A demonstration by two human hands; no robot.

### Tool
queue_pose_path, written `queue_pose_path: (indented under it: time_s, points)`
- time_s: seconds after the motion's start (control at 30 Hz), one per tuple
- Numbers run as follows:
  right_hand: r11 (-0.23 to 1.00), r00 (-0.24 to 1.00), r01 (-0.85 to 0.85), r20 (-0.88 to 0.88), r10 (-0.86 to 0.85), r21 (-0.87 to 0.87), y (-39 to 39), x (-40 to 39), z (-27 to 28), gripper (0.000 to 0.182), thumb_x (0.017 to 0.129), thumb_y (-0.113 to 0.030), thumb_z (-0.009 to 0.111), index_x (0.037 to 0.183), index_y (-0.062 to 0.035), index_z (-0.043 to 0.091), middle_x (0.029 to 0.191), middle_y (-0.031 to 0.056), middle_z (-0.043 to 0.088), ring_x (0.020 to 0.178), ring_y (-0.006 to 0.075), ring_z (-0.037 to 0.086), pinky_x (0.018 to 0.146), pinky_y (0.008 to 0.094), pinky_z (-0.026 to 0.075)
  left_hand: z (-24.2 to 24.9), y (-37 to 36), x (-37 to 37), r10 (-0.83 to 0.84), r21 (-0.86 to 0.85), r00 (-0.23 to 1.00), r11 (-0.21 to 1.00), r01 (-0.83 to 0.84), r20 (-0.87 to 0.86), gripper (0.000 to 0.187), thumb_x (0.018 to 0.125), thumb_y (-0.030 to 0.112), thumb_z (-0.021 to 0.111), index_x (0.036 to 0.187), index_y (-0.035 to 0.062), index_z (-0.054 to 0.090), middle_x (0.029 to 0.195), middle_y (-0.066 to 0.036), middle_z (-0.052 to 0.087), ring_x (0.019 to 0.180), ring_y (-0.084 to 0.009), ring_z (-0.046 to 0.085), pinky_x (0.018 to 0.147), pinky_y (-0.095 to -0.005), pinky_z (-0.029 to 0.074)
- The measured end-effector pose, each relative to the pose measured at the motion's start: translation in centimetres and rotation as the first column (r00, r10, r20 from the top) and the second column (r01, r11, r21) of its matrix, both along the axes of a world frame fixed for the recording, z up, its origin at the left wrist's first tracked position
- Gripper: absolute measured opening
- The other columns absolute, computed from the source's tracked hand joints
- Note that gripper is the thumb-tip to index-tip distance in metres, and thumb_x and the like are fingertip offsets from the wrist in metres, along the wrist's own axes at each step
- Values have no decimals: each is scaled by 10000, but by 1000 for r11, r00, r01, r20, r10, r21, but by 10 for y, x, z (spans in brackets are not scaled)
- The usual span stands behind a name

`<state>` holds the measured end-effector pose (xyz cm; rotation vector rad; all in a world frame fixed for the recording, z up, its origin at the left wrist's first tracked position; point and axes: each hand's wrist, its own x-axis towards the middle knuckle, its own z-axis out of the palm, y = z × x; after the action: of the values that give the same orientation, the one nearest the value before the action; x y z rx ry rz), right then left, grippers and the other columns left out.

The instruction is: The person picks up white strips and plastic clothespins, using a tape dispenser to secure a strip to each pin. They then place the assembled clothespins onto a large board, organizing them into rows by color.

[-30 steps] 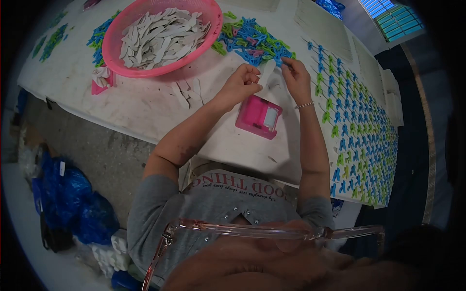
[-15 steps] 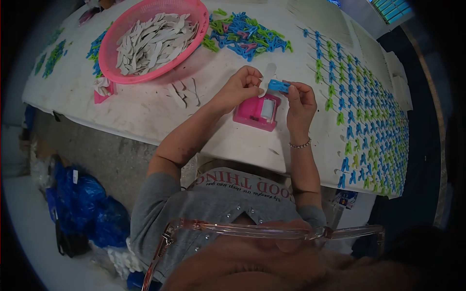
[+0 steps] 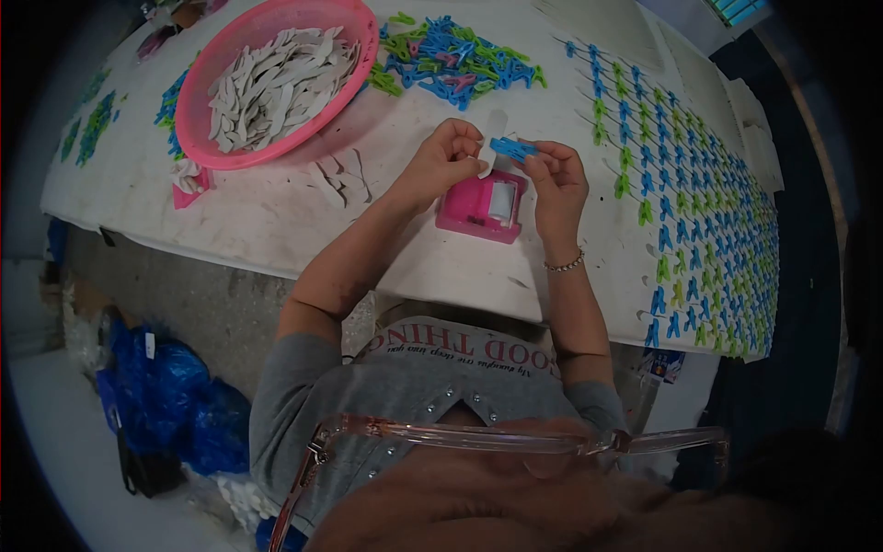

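Pinched between the fingertips of my left hand is a thin whitish strip, its rounded end sticking up beyond the fingers. My right hand grips a blue clothespin between thumb and fingers. The far end of the clothespin overlaps the strip in this view, close to my left fingertips. Just below both hands sits a small pink box on the table, with a white roll in its right part.
A pink basket full of whitish strips stands at the left; a few strips lie beside it. Blue and green clothespins are heaped behind. Rows of clipped clothespins cover the table's right side. Blue bags lie on the floor.
The clothespin in my right hand has shifted left and tilted, now overlapping the strip more. My left hand still pinches the strip. The whole view has moved slightly.
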<state>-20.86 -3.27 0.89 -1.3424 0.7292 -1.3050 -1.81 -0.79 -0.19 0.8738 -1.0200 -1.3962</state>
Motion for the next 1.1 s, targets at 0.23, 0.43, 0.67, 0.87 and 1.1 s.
queue_pose_path:
  time_s: [0.23,0.43,0.67,0.87,1.1]
  points:
    - [596,694,96,-375,-615,-797,5,-10,12,134,888,-97,664,984,-13,622,943,36,635,767,105,589,690,249,489,3,0,3,82,-61,978,996,-72,193,395,759,-1,692,1096,61,496,868,16,579,734,-47,489,679,-204,406]
    - [994,934,4,-356,35,109,-15,-29,-12,135,938,-170,604,912,-43,641,744,-17,564,602,74,496,552,240,420,-9,-6,4,289,-361,842,924,-121,456,520,750,103,755,1192,70,483,1070,-22,570,892,-101,477,827,-273,391]
    - [764,949,209,63,-310,610,-54,-79,-39,176,942,-167,563,922,4,602,735,56,605,561,108,556,608,319,579,-16,-17,19,288,-227,907,948,-224,306,540,808,202,730,1261,74,466,1173,-52,530,983,-133,457,872,-296,384]
    - [726,894,264,122,-432,635,-69,-94,-45,170,948,-141,545,913,22,577,768,103,627,600,163,609,686,393,616,-14,-14,14,252,-184,934,961,-209,252,486,838,162,707,1250,64,469,1179,-59,519,976,-126,459,871,-281,407]
    - [685,872,280,120,-475,673,-80,-98,-48,174,961,-141,530,939,22,585,806,107,637,638,168,611,727,390,602,-13,-14,13,244,-182,944,961,-206,220,464,852,134,694,1248,52,468,1177,-65,513,955,-114,460,862,-260,426]
